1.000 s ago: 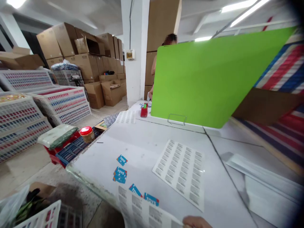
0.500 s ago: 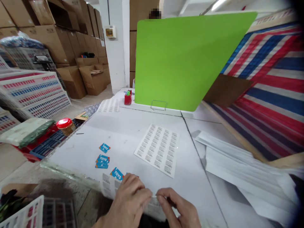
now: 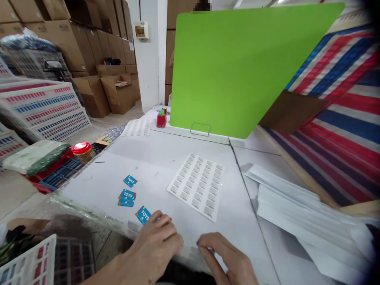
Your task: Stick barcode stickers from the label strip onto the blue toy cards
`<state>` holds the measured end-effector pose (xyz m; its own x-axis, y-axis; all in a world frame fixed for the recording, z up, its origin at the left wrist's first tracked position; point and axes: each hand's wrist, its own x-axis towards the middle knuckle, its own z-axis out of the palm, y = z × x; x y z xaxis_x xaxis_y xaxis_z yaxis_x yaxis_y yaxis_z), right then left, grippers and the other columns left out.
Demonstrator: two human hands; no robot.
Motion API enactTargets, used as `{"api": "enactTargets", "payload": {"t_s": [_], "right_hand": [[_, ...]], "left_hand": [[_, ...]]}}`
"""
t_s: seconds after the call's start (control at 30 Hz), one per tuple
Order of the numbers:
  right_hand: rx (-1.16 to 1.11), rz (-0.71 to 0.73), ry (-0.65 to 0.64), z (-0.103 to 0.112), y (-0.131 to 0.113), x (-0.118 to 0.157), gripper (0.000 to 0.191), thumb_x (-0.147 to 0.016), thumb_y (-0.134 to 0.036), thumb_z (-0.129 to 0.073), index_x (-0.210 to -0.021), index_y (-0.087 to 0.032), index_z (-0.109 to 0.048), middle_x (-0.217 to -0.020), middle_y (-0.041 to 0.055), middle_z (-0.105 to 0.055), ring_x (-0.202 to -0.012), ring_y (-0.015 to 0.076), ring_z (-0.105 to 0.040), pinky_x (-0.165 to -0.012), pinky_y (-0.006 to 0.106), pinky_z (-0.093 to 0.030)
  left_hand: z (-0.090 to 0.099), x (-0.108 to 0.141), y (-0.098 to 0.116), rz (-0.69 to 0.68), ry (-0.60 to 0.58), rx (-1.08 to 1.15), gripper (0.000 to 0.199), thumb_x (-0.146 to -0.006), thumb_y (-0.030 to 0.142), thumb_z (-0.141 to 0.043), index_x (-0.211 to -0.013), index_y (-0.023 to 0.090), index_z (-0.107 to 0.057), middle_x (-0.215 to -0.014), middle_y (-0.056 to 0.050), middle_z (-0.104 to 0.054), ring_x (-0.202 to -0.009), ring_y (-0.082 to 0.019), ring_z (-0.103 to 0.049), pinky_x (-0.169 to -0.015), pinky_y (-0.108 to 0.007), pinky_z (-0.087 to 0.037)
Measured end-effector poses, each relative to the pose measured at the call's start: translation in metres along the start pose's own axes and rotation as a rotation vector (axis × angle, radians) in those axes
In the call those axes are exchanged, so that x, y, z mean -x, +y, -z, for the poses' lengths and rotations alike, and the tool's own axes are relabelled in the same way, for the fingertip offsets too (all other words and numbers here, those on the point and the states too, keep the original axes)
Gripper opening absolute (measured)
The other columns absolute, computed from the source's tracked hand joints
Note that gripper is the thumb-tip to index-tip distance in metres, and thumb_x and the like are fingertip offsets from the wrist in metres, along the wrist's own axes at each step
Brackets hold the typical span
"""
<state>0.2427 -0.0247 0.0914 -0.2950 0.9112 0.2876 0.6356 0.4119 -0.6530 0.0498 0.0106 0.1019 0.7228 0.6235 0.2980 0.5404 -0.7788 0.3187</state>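
Observation:
My left hand is closed at the table's front edge, its fingers curled down over blue "TOYS" cards; whatever it grips is hidden. One blue TOYS card lies against its fingers, and the corner of another shows behind them. Part of a printed label sheet pokes out left of this hand. My right hand is pinched to the right, apart from the left; anything between its fingertips is too small to name. A stack of TOYS cards and a single TOYS card lie farther left. A barcode label sheet lies flat ahead.
A green board stands across the back of the white table. Near it are a red holder and another label sheet. White folded sheets lie at right. Crates and a red-lidded jar are left.
My left hand has shifted slightly left and up over the cards, and less of the label sheet beside it shows. The gap between my hands has widened. The camera view has tilted slightly.

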Motion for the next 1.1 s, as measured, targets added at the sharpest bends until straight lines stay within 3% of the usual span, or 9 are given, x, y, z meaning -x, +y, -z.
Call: {"api": "enactTargets", "payload": {"t_s": [0.13, 0.3, 0.47, 0.67, 0.8, 0.93, 1.1], "right_hand": [[0.113, 0.183, -0.012, 0.002, -0.003, -0.010, 0.022, -0.089, -0.013, -0.035, -0.076, -0.021, -0.052, -0.069, 0.0007, -0.058, -0.066, 0.0139, -0.056, -0.061, 0.024, -0.045], [0.110, 0.164, -0.041, 0.004, -0.007, -0.017, 0.023, -0.088, -0.014, -0.036, -0.070, -0.020, -0.049, -0.064, -0.0007, -0.055, -0.062, 0.0125, -0.053, -0.057, 0.022, -0.043], [0.225, 0.289, -0.049, 0.001, -0.008, -0.019, 0.030, -0.088, -0.010, -0.029, -0.070, -0.020, -0.051, -0.064, 0.0012, -0.056, -0.060, 0.0148, -0.051, -0.058, 0.027, -0.042], [0.202, 0.237, -0.079, 0.004, -0.009, -0.020, 0.028, -0.091, -0.016, -0.032, -0.067, -0.021, -0.048, -0.061, -0.0008, -0.055, -0.057, 0.0124, -0.052, -0.056, 0.023, -0.042], [0.286, 0.326, -0.094, -0.004, -0.011, -0.018, 0.033, -0.090, -0.011, -0.027, -0.069, -0.020, -0.051, -0.063, 0.0012, -0.056, -0.058, 0.0148, -0.053, -0.058, 0.027, -0.041], [0.241, 0.271, -0.201, -0.008, -0.013, -0.015, 0.029, -0.090, -0.011, -0.029, -0.076, -0.020, -0.053, -0.070, 0.0019, -0.058, -0.064, 0.0147, -0.055, -0.061, 0.026, -0.042], [0.201, 0.244, -0.218, -0.010, -0.019, -0.011, 0.029, -0.091, -0.015, -0.029, -0.074, -0.021, -0.051, -0.069, 0.0012, -0.058, -0.062, 0.0141, -0.055, -0.057, 0.024, -0.043]], "left_hand": [[0.003, -0.006, 0.000, 0.002, -0.012, 0.030, 0.020, -0.080, 0.005, -0.045, -0.065, 0.018, -0.045, -0.065, 0.001, -0.051, -0.065, -0.015, -0.040, -0.066, -0.031, -0.027], [0.010, -0.001, -0.005, -0.028, -0.014, -0.057, 0.016, -0.084, 0.011, -0.047, -0.070, 0.018, -0.048, -0.063, 0.002, -0.051, -0.063, -0.015, -0.041, -0.065, -0.031, -0.026], [0.012, 0.006, -0.009, 0.016, -0.031, -0.034, 0.019, -0.079, 0.004, -0.046, -0.065, 0.017, -0.044, -0.064, 0.002, -0.052, -0.062, -0.014, -0.042, -0.065, -0.030, -0.027], [0.022, 0.020, -0.011, 0.039, -0.050, -0.092, 0.019, -0.083, 0.004, -0.040, -0.090, 0.018, -0.051, -0.070, 0.001, -0.055, -0.067, -0.016, -0.047, -0.072, -0.031, -0.031], [0.029, 0.025, -0.005, 0.101, -0.092, -0.018, 0.021, -0.081, 0.001, -0.038, -0.077, 0.018, -0.049, -0.070, 0.001, -0.055, -0.067, -0.015, -0.048, -0.070, -0.029, -0.033], [0.034, 0.024, 0.002, 0.141, -0.124, 0.014, 0.017, -0.084, 0.005, -0.041, -0.086, 0.019, -0.049, -0.076, 0.001, -0.056, -0.073, -0.016, -0.048, -0.070, -0.028, -0.034], [0.028, 0.028, 0.003, 0.103, -0.130, 0.001, 0.019, -0.081, 0.003, -0.044, -0.069, 0.017, -0.047, -0.072, 0.001, -0.052, -0.067, -0.014, -0.045, -0.067, -0.028, -0.031]]}}
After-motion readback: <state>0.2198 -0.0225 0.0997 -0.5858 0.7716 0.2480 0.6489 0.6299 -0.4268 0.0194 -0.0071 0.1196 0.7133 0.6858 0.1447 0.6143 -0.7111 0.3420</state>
